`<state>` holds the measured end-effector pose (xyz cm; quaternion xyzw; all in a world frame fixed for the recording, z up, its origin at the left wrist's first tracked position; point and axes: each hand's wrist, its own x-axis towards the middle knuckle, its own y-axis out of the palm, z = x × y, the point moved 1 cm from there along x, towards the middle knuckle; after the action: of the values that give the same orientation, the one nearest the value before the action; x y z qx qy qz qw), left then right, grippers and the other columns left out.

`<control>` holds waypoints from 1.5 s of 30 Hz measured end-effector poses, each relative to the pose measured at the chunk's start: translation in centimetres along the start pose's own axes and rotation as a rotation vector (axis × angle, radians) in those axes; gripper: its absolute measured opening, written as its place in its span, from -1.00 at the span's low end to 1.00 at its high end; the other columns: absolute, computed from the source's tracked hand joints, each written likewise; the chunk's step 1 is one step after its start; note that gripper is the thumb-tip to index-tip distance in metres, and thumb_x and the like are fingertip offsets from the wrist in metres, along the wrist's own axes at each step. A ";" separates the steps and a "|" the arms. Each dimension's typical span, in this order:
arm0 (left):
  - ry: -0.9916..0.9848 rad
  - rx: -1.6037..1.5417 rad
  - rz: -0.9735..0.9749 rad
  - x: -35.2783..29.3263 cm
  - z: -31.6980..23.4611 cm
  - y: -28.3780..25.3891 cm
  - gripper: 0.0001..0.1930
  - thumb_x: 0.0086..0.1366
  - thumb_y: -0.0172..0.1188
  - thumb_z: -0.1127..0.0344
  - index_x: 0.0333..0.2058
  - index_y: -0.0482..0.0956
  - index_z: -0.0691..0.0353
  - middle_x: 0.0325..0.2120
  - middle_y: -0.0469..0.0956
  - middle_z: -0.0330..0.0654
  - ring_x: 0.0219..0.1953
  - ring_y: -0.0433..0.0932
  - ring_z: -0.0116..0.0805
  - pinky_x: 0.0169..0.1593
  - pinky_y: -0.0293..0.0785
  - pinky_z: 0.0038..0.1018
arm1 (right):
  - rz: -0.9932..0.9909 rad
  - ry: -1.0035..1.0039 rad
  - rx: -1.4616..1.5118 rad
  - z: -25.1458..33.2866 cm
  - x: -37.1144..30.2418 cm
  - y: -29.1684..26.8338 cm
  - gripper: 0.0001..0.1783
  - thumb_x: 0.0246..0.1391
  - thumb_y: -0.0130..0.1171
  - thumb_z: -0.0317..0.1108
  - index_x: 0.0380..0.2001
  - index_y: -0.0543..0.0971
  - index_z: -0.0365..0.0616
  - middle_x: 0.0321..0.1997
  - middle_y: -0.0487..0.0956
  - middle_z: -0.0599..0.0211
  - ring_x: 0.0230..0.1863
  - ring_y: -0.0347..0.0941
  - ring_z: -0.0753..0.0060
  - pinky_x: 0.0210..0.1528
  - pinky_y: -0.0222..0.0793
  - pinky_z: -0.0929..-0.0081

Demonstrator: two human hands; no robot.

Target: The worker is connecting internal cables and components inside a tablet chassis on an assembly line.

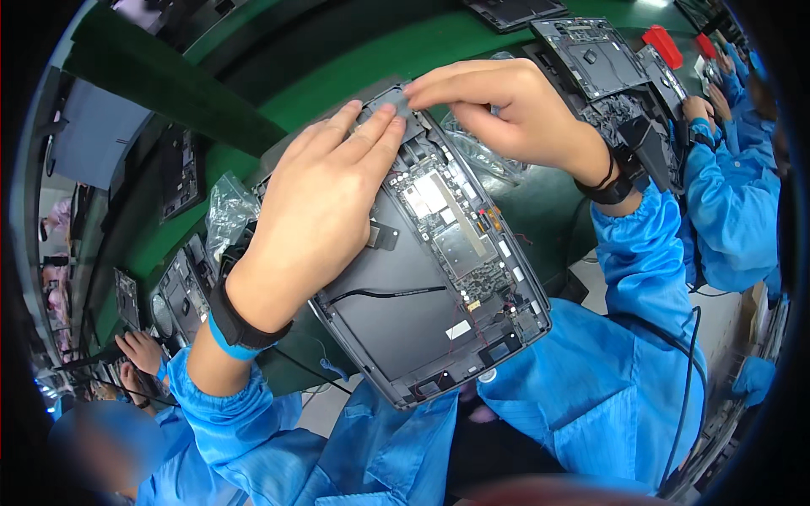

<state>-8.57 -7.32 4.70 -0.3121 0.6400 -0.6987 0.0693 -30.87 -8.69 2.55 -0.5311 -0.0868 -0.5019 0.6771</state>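
Note:
An opened flat electronic device (388,329), like a tablet or laptop base, lies tilted before me with its inside showing. A circuit board (460,236) with silver shields runs along its right part, and a black cable (388,293) crosses its dark panel. My left hand (325,190) reaches over the device, fingers stretched flat onto a grey piece (390,108) at its far end. Beside them, the fingertips of my right hand (515,110) touch the far edge near that piece; its thumb is apart from the fingers. Under my left palm, a small dark bracket (385,236) shows partly.
Clear plastic bags (229,211) lie left of the device and beneath my right hand. More opened devices (591,55) stand on the green bench (337,63), with a red tray (662,46) beyond. A green post (169,84) rises at the left. Co-workers in blue sit on both sides.

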 end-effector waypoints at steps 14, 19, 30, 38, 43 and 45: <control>0.043 -0.014 -0.033 1.1 1.0 -0.2 -0.64 0.12 0.23 0.48 -0.06 0.55 0.31 -0.11 0.58 -0.01 -0.06 0.56 -0.04 0.01 0.49 -0.28 | -0.114 0.077 -0.252 2.3 -1.9 0.9 -0.89 -0.19 0.31 -0.45 -0.52 0.57 -0.11 -0.35 0.51 0.42 -0.36 0.41 0.29 -0.35 0.35 0.42; 0.066 0.007 -0.091 1.1 1.3 0.2 -0.69 0.07 0.25 0.44 -0.16 0.56 0.33 -0.16 0.60 -0.06 -0.09 0.57 -0.09 -0.04 0.51 -0.29 | -0.134 0.082 -0.415 3.3 -1.4 1.2 -0.84 -0.22 0.35 -0.49 -0.47 0.60 -0.12 -0.20 0.55 0.31 -0.25 0.46 0.25 -0.21 0.38 0.43; 0.013 -0.026 -0.039 0.9 1.3 0.2 -0.68 0.14 0.21 0.49 -0.08 0.57 0.31 -0.10 0.58 0.00 -0.05 0.56 -0.05 0.02 0.49 -0.29 | -0.073 0.103 -0.425 4.1 -2.2 1.4 -0.76 -0.24 0.32 -0.45 -0.37 0.66 -0.09 0.01 0.56 0.24 -0.06 0.46 0.12 -0.05 0.41 0.33; 0.038 0.005 -0.023 1.2 1.2 0.2 -0.67 0.13 0.21 0.48 -0.08 0.58 0.28 -0.07 0.57 -0.04 -0.05 0.55 -0.05 0.03 0.48 -0.28 | 0.061 0.037 -0.373 3.6 -2.1 1.1 -0.70 -0.22 0.35 -0.38 -0.28 0.67 -0.07 0.07 0.53 0.19 0.02 0.44 0.05 0.00 0.42 0.26; 0.093 0.132 0.021 0.9 0.8 0.4 -0.62 0.10 0.20 0.48 -0.05 0.57 0.28 -0.03 0.55 -0.05 -0.03 0.53 -0.05 0.01 0.48 -0.27 | -0.023 -0.054 -0.239 2.4 -1.4 -0.1 -0.74 -0.18 0.34 -0.38 -0.31 0.65 -0.13 -0.03 0.57 0.22 -0.04 0.46 0.12 -0.07 0.42 0.29; 0.081 0.201 0.078 1.1 0.3 0.3 -0.60 0.08 0.16 0.53 -0.04 0.56 0.29 0.00 0.53 -0.06 -0.02 0.52 -0.07 0.01 0.48 -0.26 | -0.176 -0.124 -0.269 1.9 -0.9 -1.0 -0.86 -0.13 0.31 -0.46 -0.39 0.64 -0.15 -0.23 0.63 0.27 -0.22 0.51 0.20 -0.23 0.46 0.36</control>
<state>-9.36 -8.13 4.83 -0.2497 0.5807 -0.7682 0.1016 -31.28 -6.59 3.43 -0.6371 -0.1067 -0.5324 0.5470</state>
